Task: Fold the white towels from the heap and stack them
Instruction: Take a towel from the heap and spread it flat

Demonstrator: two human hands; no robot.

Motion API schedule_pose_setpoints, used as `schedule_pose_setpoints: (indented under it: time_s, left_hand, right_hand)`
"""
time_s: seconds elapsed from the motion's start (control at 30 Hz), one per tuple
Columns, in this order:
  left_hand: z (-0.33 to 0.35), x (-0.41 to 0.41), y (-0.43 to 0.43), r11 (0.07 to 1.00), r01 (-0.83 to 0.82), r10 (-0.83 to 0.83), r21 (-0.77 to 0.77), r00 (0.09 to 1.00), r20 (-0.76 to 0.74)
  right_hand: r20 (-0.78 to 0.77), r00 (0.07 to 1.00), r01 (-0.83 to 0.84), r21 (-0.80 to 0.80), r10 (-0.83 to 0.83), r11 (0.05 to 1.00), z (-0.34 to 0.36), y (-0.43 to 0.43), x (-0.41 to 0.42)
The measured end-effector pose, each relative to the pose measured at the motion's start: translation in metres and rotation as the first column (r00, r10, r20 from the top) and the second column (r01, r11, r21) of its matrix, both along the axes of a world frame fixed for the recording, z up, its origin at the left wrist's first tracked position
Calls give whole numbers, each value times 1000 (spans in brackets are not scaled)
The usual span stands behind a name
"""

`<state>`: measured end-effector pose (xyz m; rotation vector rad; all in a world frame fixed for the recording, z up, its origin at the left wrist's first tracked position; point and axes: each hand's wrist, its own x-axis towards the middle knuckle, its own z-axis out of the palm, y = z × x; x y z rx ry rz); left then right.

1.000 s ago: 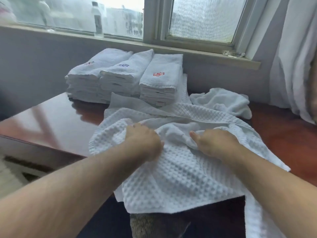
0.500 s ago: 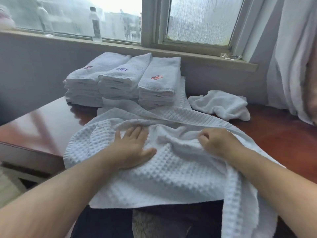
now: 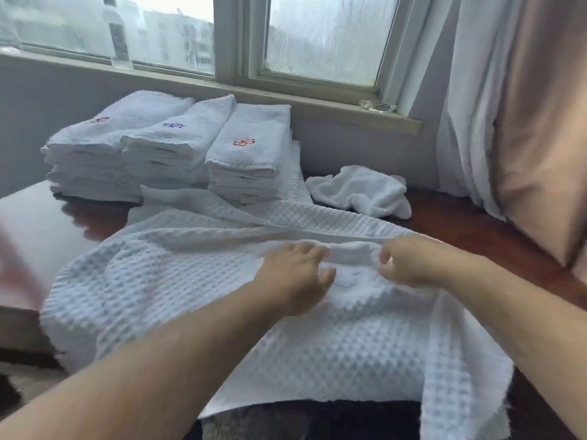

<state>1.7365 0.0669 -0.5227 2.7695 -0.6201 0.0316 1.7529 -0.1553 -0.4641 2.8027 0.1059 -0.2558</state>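
Head-worn wide-angle view, facing forward and down toward the window (image 3: pixel 317 36), close over the towel (image 3: pixel 158 281) on the table (image 3: pixel 47 233)

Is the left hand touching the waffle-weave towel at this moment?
Touching. The head view shows the left hand lying palm down on the waffle-weave towel, its fingers reaching a raised fold, with no gap visible.
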Motion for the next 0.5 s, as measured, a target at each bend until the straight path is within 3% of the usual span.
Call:
schedule_pose_setpoints:
  time_s: [0.07,0.13,0.23,0.3,0.4,0.5]
  left_hand:
    - [-12,2,-13,996,39,-33,85,997,-74]
    - [-22,6,-15,982,113,-102,154,992,-75]
    - [-29,6,-15,947,255,-242,196,966,-88]
    - [-31,3,-16,934,287,-267,214,956,-118]
    - [-32,-1,-14,946,262,-246,193,964,-103]
    - [-32,1,-10,973,189,-180,129,980,-82]
  right_hand:
    - [-93,994,57,-5,-58,998,3,-16,-11]
    - [-246,949,175,-117,-199,978,9,-44,-22]
    - [-308,873,351,-139,-377,926,13,-81,-21]
    - [-267,840,493,9,-473,870,1,-93,-12]
    - [-97,846,532,233,-525,814,-37,-84,-1]
    - [52,953,261,360,-299,895,-65,-73,2]
